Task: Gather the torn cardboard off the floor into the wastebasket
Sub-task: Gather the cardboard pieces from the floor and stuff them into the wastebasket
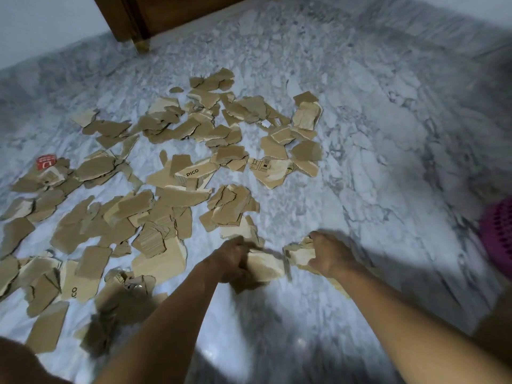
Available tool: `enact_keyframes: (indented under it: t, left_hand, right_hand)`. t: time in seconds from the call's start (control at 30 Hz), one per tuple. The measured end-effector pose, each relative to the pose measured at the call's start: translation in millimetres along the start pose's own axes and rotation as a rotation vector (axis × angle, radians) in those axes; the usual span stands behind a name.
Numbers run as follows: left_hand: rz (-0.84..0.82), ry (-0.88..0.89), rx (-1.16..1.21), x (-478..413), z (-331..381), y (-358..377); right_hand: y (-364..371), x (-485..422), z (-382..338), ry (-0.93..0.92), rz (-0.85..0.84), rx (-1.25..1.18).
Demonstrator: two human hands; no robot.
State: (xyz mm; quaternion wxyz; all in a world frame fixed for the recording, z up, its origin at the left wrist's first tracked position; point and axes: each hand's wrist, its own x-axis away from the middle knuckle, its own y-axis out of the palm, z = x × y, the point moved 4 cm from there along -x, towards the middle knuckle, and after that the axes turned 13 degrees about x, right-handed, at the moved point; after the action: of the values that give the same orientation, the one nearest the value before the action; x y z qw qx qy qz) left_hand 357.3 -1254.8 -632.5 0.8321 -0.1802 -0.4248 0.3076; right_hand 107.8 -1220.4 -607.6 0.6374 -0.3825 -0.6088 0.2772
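The left hand point(235, 261) curls round a pale, ragged cardboard piece point(267, 266) lying crosswise. The right hand point(331, 253) grips another scrap point(300, 254). Flat brown torn cardboard point(177, 173) litters the grey-veined marble floor point(374, 162), pointing every way. A pink perforated wastebasket point(498, 234) stands far right.

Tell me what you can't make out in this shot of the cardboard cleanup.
Head view only:
Pink wastebasket: cut off by the right edge; its inside is out of frame.
Left hand and right hand: motion-blurred, so how many cardboard pieces each grips is unclear.
Red label: print too small to read.
Wooden furniture: cropped by the top edge.
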Motion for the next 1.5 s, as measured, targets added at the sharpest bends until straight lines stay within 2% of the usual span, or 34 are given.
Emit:
enact_keyframes:
  t: [0.1,0.23,0.3,0.6,0.73,1.0,1.1,1.27,1.33,1.43,1.5]
  left_hand:
    - [0.01,0.002,-0.025,-4,5,-26]
    - [0.041,-0.02,-0.342,-14,21,-43]
    - [0.034,-0.013,-0.407,-21,21,-39]
    - [0.121,0.008,-0.48,-21,16,-36]
    - [0.061,0.008,-0.485,-21,20,-37]
    - [0.085,-0.011,-0.415,-25,19,-41]
    - [0.044,-0.022,-0.446,-30,20,-43]
    - [0.086,0.03,-0.558,-32,21,-44]
    - [0.089,0.056,-0.495,-29,23,-45]
    - [0.098,0.056,-0.076,-16,24,-55]
    - [0.155,0.053,0.14,-2,21,-71]
  right_hand:
    - [-3,-6,1,0.0,-0.05,0.008]
    - [-3,-12,-1,0.015,-0.049,0.031]
    - [-1,-16,-1,0.009,-0.062,0.054]
    - [-6,-21,2,0.053,-0.109,0.182]
    - [-4,-18,2,0.052,-0.084,0.177]
    - [-2,-19,4,0.041,-0.072,0.162]
    - [0,-20,5,0.047,-0.053,0.157]
    - [2,-16,3,0.045,-0.009,0.156]
    - [3,-13,2,0.031,0.015,0.147]
    - [1,-10,6,0.013,-0.017,0.107]
    - [-7,-11,7,0.021,-0.1,-0.031]
